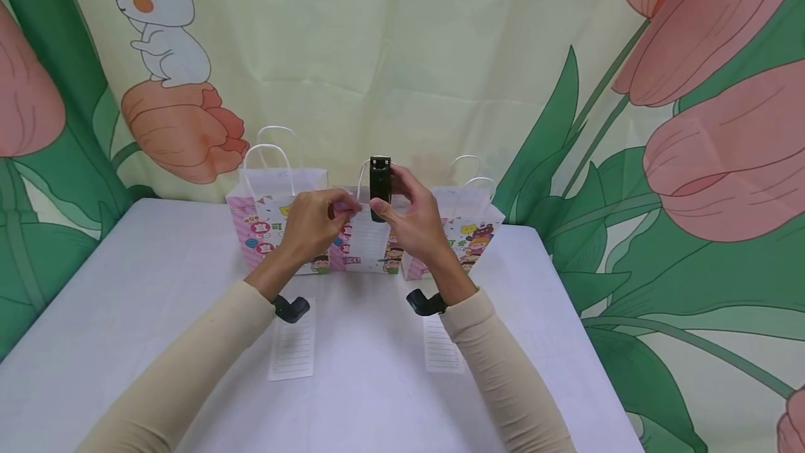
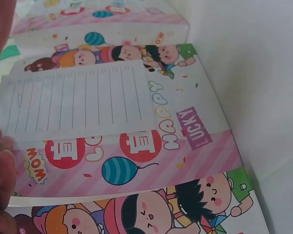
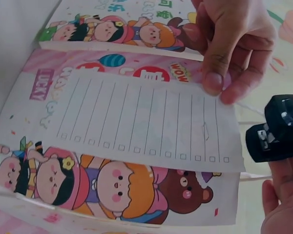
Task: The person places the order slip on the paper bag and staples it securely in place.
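A lined paper slip with checkboxes (image 3: 136,117) lies flat against the front of the middle paper gift bag (image 1: 338,249), near its top edge. A small staple-like mark shows on the slip in both wrist views. My left hand (image 1: 314,221) pinches the slip's upper corner at the bag's rim, thumb on the front. My right hand (image 1: 420,219) holds a black stapler (image 1: 380,187) upright beside the bag's top. In the right wrist view the stapler's jaws stand just off the slip's top edge, apart from the paper.
A matching gift bag (image 1: 245,219) with white twisted handles stands on the left, another gift bag (image 1: 474,247) on the right. Two more lined slips lie on the white table, a left slip (image 1: 292,351) and a right slip (image 1: 443,351). A printed curtain (image 1: 402,54) hangs behind.
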`<state>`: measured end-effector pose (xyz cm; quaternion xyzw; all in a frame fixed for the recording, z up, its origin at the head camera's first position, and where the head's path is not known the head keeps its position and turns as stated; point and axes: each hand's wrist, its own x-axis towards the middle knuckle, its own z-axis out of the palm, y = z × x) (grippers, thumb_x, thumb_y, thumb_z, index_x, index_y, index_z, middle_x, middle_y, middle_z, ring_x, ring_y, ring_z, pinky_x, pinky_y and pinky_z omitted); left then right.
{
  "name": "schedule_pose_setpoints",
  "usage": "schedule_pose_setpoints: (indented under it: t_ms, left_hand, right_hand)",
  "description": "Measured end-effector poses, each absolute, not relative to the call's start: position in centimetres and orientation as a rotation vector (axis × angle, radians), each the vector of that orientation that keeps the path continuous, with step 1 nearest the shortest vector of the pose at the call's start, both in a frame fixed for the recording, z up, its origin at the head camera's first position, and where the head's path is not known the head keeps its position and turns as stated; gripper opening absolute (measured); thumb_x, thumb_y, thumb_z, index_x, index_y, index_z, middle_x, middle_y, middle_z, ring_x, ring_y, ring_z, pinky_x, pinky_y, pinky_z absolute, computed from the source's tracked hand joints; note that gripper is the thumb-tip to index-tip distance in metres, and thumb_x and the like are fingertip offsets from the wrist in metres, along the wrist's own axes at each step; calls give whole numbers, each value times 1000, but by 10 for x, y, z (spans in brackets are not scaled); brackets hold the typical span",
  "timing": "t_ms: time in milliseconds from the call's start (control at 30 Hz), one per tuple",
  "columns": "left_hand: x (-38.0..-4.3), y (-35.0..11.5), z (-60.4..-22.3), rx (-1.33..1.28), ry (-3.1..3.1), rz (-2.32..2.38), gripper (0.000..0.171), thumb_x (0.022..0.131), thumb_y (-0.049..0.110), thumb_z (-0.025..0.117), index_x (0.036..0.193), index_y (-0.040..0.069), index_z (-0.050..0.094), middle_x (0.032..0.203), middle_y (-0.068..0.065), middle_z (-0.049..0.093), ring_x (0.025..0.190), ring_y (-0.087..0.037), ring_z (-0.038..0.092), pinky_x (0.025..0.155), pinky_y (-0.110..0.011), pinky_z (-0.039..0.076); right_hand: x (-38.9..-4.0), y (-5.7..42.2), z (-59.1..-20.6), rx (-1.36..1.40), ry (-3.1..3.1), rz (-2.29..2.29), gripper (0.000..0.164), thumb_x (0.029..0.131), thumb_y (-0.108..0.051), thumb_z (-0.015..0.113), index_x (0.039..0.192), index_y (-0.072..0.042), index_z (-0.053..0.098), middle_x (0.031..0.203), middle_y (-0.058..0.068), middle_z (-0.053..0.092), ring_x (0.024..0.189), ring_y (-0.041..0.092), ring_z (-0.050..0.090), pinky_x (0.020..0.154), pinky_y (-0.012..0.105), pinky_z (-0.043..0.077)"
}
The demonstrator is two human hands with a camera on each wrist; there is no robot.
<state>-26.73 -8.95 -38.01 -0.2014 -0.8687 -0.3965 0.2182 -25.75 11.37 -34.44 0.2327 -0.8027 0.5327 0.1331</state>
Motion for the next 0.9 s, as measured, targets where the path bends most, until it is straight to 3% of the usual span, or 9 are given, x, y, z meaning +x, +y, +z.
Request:
schedule_pose_setpoints:
  t_ms: [300, 533, 733, 900]
  left_hand:
    - [-268, -90, -379, -570, -2419, -1096, 10, 95, 6, 79, 104, 7, 82, 102, -11, 83, 73, -23, 71, 69, -37, 61]
    - [-269, -90, -379, -552, -2430, -1108, 9, 95, 6, 79, 103, 9, 83, 102, -10, 83, 75, -23, 72, 70, -37, 62]
    - [-268, -90, -378, -566, -2424, -1117, 10, 95, 5, 78, 103, 9, 83, 101, -10, 83, 76, -23, 72, 70, -37, 61]
    - [-267, -91, -378, -565, -2423, -1109, 9, 95, 6, 78, 103, 9, 83, 101, -10, 83, 76, -22, 71, 70, -36, 60]
  right_hand:
    - [-246, 122, -345, 722, -2275, 1522, 66, 95, -20, 79, 155, -19, 54, 136, 7, 67, 125, 23, 65, 124, 55, 37]
    - [-237, 129, -352, 771, -2255, 1552, 67, 93, -12, 80, 153, -20, 51, 131, 13, 71, 120, 26, 67, 105, 57, 53]
    - [-227, 135, -359, 768, -2286, 1547, 63, 92, -10, 81, 147, -17, 52, 131, 10, 70, 123, 26, 66, 118, 56, 44]
    - [-219, 139, -366, 762, -2344, 1533, 59, 93, -14, 81, 146, -20, 55, 133, 7, 71, 127, 25, 66, 113, 56, 51]
